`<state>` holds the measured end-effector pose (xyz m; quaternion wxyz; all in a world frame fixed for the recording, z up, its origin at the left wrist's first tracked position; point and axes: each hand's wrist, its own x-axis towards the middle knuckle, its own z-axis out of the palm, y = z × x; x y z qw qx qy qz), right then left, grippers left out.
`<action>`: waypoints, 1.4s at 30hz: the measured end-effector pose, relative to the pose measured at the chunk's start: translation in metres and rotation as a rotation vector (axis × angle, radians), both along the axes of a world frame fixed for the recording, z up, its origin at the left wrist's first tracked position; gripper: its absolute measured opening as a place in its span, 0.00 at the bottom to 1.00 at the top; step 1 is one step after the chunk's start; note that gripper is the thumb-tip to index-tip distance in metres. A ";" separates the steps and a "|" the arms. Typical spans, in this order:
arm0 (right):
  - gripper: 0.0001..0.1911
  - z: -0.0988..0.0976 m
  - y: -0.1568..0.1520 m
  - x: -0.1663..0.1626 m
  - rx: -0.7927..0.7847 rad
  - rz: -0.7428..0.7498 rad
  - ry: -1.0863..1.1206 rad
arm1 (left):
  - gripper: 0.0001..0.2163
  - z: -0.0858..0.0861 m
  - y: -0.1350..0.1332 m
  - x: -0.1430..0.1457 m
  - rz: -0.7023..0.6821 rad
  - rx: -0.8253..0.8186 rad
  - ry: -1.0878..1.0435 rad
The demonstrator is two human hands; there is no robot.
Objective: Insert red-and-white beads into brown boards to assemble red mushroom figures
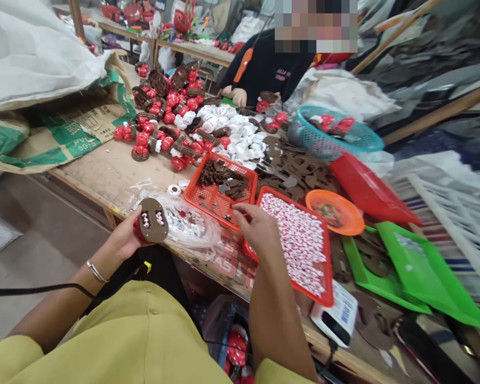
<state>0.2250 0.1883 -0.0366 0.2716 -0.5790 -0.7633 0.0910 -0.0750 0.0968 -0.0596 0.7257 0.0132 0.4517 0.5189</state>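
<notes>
My left hand [124,234] is closed round a toy with a brown oval base [154,221]. The base faces up, and two slots in it hold small white-and-red pieces; a bit of red shows beneath. My right hand [258,226] is over the near corner of a red tray [190,186] of dark brown pieces [220,178], its thumb and forefinger pinched together. What the pinch holds, if anything, I cannot make out. Beside that hand is a second red tray [328,266] full of white-and-red pieces [294,237]. A clear plastic bag [192,224] of small white bits lies between my hands.
Red-and-brown toys [168,106] and white parts [240,136] are heaped farther back. Orange plate [336,213], green trays [428,272], a white device [336,314] and blue basket [336,141] stand right. A sack [64,128] lies left. A co-worker [256,69] sits opposite.
</notes>
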 end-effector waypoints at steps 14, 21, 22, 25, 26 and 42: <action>0.17 -0.077 -0.002 -0.082 -0.316 -0.070 -0.628 | 0.18 -0.007 -0.001 -0.004 0.003 0.054 -0.018; 0.15 -0.052 -0.032 -0.082 -0.074 0.189 -0.156 | 0.16 -0.012 0.000 0.005 0.030 0.073 0.020; 0.14 -0.045 -0.038 -0.087 -0.086 0.243 0.020 | 0.16 -0.013 0.000 0.008 0.029 0.086 0.029; 0.17 -0.025 -0.050 -0.108 -0.296 0.330 0.455 | 0.15 -0.017 -0.001 0.018 0.018 0.143 0.018; 0.16 -0.020 -0.052 -0.116 -0.368 0.331 0.545 | 0.14 -0.018 -0.001 0.021 0.014 0.158 0.009; 0.10 -0.011 -0.059 -0.133 -0.110 0.301 0.498 | 0.16 -0.016 0.000 0.026 0.027 0.077 -0.141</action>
